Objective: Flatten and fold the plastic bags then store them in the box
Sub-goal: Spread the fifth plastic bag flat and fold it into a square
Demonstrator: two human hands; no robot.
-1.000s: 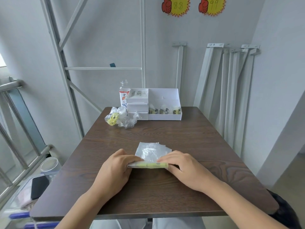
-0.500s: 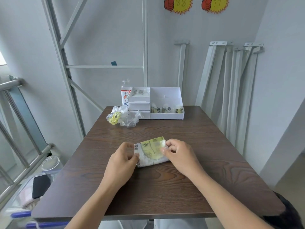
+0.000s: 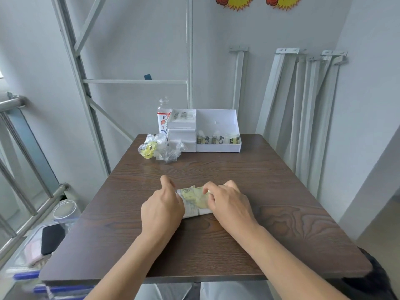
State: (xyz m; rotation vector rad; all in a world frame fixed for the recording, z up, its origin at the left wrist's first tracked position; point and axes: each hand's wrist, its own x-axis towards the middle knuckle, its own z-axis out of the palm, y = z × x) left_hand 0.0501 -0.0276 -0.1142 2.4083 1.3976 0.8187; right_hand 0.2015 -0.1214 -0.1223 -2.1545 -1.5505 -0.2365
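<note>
A clear plastic bag with a yellow print [image 3: 194, 200] lies folded into a narrow bundle on the dark wooden table [image 3: 281, 213]. My left hand [image 3: 162, 208] holds its left end, fingers curled over the edge. My right hand [image 3: 227, 204] pinches the right part from above with curled fingers. A heap of crumpled clear bags, one with a yellow print [image 3: 160, 149], lies at the table's far left. The white box [image 3: 218, 146] stands at the far edge, with folded bags in its open front compartment.
A clear bottle with a red-and-white label [image 3: 162, 118] stands behind the box's small drawers [image 3: 181, 135]. Metal shelf posts lean against the right wall [image 3: 303, 109]. A railing and a clear container [image 3: 65, 211] are left of the table.
The bag was folded over from a flat sheet into a smaller bundle. Both hands moved away from me with it and now hold it closer together.
</note>
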